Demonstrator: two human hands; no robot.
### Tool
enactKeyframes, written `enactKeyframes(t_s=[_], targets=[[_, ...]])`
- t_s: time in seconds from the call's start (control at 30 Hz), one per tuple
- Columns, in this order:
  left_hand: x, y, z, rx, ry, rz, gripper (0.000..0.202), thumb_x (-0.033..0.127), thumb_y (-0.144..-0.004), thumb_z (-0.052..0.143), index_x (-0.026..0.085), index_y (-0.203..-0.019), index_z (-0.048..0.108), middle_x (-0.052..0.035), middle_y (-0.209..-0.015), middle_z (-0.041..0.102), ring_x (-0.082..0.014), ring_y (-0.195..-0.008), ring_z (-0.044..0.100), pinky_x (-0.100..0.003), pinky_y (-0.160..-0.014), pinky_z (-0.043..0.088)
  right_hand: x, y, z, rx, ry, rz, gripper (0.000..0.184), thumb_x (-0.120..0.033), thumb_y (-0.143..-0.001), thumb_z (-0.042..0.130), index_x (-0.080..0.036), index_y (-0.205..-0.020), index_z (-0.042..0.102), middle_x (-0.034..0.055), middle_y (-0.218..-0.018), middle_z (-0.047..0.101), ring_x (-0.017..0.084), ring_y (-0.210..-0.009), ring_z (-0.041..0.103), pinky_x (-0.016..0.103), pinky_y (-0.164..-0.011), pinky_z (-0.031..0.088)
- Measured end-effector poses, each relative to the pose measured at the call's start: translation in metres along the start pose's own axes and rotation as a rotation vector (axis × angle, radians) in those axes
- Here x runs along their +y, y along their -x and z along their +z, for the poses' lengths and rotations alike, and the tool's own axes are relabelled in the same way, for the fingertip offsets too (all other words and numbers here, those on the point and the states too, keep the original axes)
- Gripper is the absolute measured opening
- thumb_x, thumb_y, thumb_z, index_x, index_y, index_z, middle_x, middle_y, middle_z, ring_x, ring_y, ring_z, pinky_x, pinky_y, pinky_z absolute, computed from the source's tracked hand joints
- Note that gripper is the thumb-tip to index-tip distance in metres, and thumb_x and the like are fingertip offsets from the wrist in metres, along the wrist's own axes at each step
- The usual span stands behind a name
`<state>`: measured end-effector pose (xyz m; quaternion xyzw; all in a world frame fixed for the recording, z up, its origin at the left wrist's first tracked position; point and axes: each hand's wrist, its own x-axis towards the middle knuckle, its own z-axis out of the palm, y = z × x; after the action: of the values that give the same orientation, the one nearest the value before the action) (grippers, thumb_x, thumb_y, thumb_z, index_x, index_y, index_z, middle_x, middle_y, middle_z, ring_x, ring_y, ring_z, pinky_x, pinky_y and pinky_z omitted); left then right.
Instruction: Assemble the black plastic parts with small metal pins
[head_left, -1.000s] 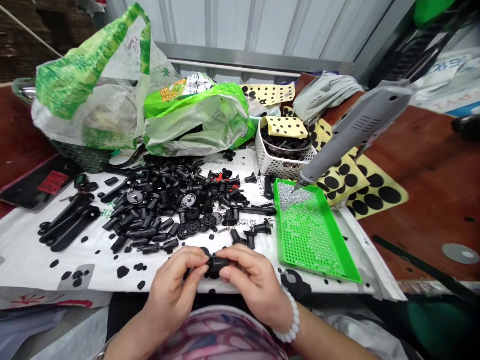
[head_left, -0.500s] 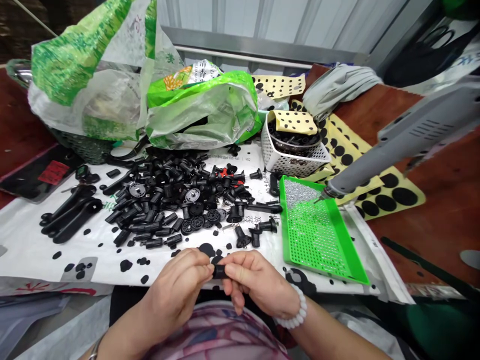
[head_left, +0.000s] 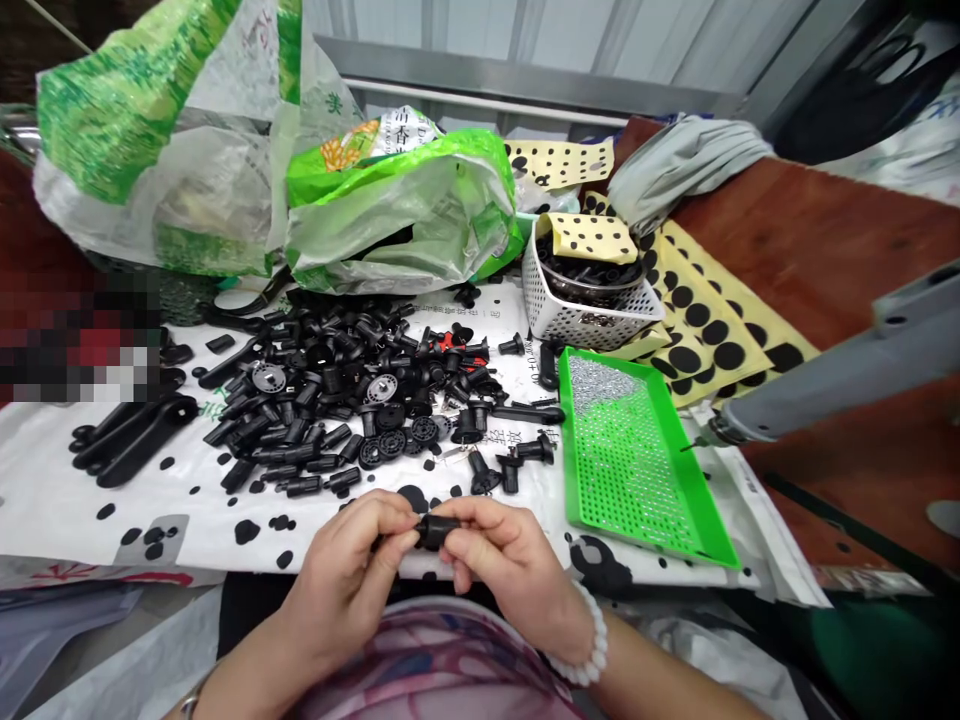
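Note:
Between my two hands, close to the table's front edge, is a small black cylindrical plastic part [head_left: 436, 532]. My left hand [head_left: 360, 560] pinches its narrower left end between thumb and fingertips. Thumb and fingers of my right hand [head_left: 504, 555] grip the wider right end. The part lies roughly level, and my fingers hide both its ends. Just beyond my hands spreads a heap of black plastic parts [head_left: 315, 400], among them short cylinders, flanged knobs and round discs. A few flanged knobs [head_left: 484, 472] lie apart at the heap's right side.
To the right, a green perforated tray [head_left: 626, 530] holds small silvery pieces. A grey power screwdriver [head_left: 825, 375] hangs over its right edge. Behind stand a white basket [head_left: 551, 310], dotted yellow sticker sheets [head_left: 697, 310] and green-white plastic bags [head_left: 397, 220]. Long black handles [head_left: 142, 435] lie at the left.
The black part shows more between my fingers, my left fingertips now at its narrow end. The screwdriver has swung right, away from over the tray's middle. My view has shifted slightly.

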<state>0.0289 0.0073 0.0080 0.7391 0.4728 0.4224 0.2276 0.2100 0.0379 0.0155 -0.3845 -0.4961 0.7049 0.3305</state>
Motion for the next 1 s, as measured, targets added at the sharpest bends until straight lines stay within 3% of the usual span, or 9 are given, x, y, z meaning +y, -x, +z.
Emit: enactKeyframes(t_s=[0.23, 0.47, 0.63, 0.8, 1.0], targets=[[0.005, -0.002, 0.004, 0.072, 0.292, -0.337, 0.006, 0.021, -0.086, 0.053, 0.02, -0.081, 0.056, -0.0012, -0.08, 0.061, -0.0123, -0.068, 0.058, -0.022, -0.06, 0.047, 0.006, 0.003, -0.003, 0.058, 0.415, -0.39, 0.019, -0.02, -0.086, 0.054, -0.017, -0.101, 0.064, 0.0059, -0.087, 0.064, 0.014, -0.069, 0.059, 0.027, -0.064, 0.05], [0.014, -0.011, 0.002, 0.026, 0.55, -0.682, 0.02, 0.034, -0.077, 0.064, 0.016, -0.071, 0.058, 0.0017, -0.059, 0.057, -0.0108, -0.055, 0.05, -0.022, -0.054, 0.042, 0.006, 0.001, -0.006, 0.077, 0.666, -0.725, 0.02, -0.012, -0.087, 0.053, -0.014, -0.106, 0.06, 0.0099, -0.088, 0.065, 0.019, -0.083, 0.062, 0.03, -0.073, 0.052], [0.01, -0.012, 0.004, -0.043, 0.744, -0.76, 0.023, 0.036, -0.075, 0.066, 0.016, -0.068, 0.056, 0.0023, -0.055, 0.058, -0.0098, -0.053, 0.049, -0.023, -0.054, 0.04, 0.008, 0.0, -0.011, 0.072, 0.836, -0.851, 0.022, -0.014, -0.09, 0.048, -0.015, -0.109, 0.058, 0.0106, -0.091, 0.066, 0.019, -0.084, 0.062, 0.031, -0.072, 0.055], [0.013, -0.013, 0.005, -0.052, 0.728, -0.79, 0.025, 0.037, -0.073, 0.068, 0.016, -0.067, 0.056, 0.0029, -0.053, 0.057, -0.0093, -0.05, 0.048, -0.023, -0.053, 0.041, 0.01, 0.0, -0.019, 0.026, 0.981, -0.975, 0.025, -0.009, -0.09, 0.044, -0.014, -0.111, 0.057, 0.0116, -0.093, 0.067, 0.019, -0.084, 0.063, 0.032, -0.073, 0.056], [0.022, -0.012, 0.007, 0.018, 0.571, -0.706, 0.018, 0.033, -0.075, 0.065, 0.016, -0.072, 0.057, 0.0024, -0.059, 0.057, -0.0096, -0.054, 0.05, -0.021, -0.053, 0.044, 0.011, 0.003, -0.017, 0.091, 0.868, -0.902, 0.021, -0.013, -0.089, 0.05, -0.015, -0.108, 0.058, 0.0112, -0.092, 0.068, 0.02, -0.086, 0.065, 0.031, -0.075, 0.056]])
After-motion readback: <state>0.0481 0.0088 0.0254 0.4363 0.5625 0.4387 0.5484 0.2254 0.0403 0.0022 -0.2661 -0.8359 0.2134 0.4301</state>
